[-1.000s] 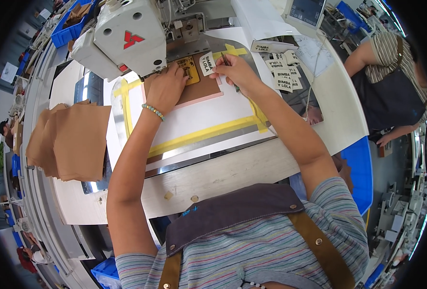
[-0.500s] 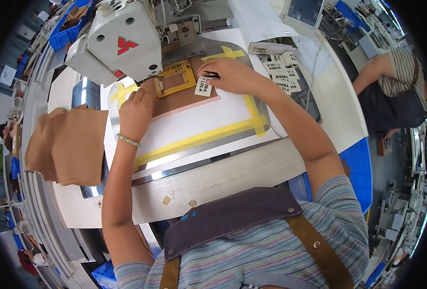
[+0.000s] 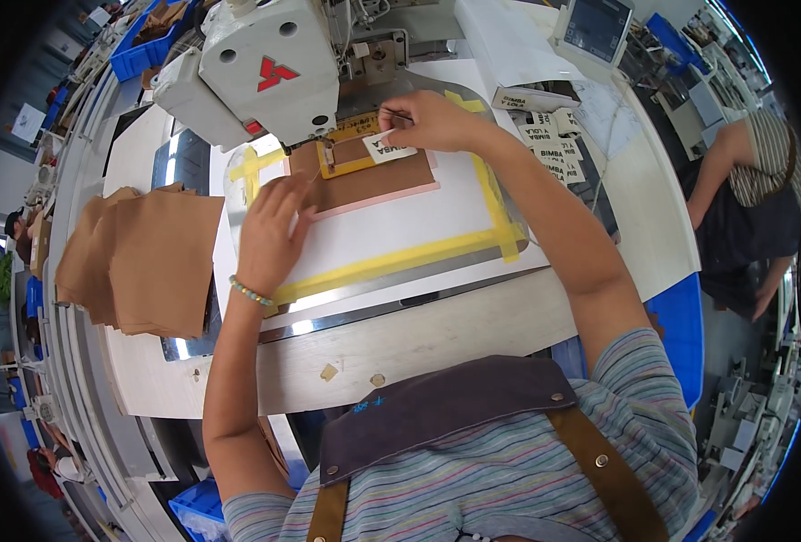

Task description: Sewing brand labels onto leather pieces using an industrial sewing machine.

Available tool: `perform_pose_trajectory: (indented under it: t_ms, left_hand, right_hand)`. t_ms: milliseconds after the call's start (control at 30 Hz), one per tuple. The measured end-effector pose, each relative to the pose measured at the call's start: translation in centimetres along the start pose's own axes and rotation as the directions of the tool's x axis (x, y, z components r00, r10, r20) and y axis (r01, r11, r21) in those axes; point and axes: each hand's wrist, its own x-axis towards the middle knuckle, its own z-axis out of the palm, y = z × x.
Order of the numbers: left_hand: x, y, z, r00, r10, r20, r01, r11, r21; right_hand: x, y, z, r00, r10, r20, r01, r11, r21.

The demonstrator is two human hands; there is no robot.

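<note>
Between the fingertips of my right hand (image 3: 436, 122) is a white fabric label (image 3: 389, 149) with dark print, held over the right part of a yellow template frame (image 3: 353, 166). A thin dark tool, its kind unclear, shows among those fingers. The frame lies on a brown rectangular piece (image 3: 378, 187), edged with pink strips, on a white sheet (image 3: 391, 230) bordered by yellow tape. My left hand (image 3: 276, 226) is open at the brown piece's left edge, thumb apart from the fingers. Just beyond it stands the white sewing machine head (image 3: 269, 68).
Brown cut pieces (image 3: 161, 262) are stacked at the left. More white labels (image 3: 549, 149) lie at the right, near an open box (image 3: 536, 97) and a control screen (image 3: 594, 32). A blue bin (image 3: 680, 334) sits by my right elbow; another person (image 3: 753, 199) stands beyond the table.
My right hand has brought the label lower over the frame and turned it. My left hand has drawn back from the needle area and its fingers have spread. The whole view has shifted slightly.
</note>
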Motion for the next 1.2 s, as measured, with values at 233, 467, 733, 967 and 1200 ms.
perform_pose_trajectory:
  t_ms: [233, 467, 733, 967, 1200]
  left_hand:
    - [3.0, 1.4, 3.7, 0.993, 0.114, 0.032, -0.113, 0.993, -0.047]
    - [2.6, 0.5, 4.0, 0.999, 0.053, -0.001, -0.053, 0.996, -0.075]
    - [2.7, 0.3, 4.5, 0.993, -0.012, 0.118, 0.017, 0.999, -0.042]
    - [2.5, -0.4, 4.8, 0.991, -0.042, 0.128, 0.059, 0.99, -0.131]
    - [2.9, -0.6, 4.7, 0.99, -0.046, 0.136, 0.069, 0.983, -0.167]
  right_hand:
    - [6.0, 1.6, 3.2, 0.998, 0.0, -0.066, -0.008, 0.993, -0.12]
    - [7.5, 0.6, 3.4, 0.999, 0.028, 0.037, -0.019, 0.978, -0.208]
    - [6.8, 0.4, 4.4, 0.997, -0.013, -0.075, -0.002, 0.98, -0.201]
    - [2.2, -0.4, 4.0, 0.948, -0.263, -0.179, 0.16, 0.88, -0.447]
    - [-1.4, 2.9, 4.9, 0.854, -0.52, -0.036, 0.39, 0.683, -0.617]
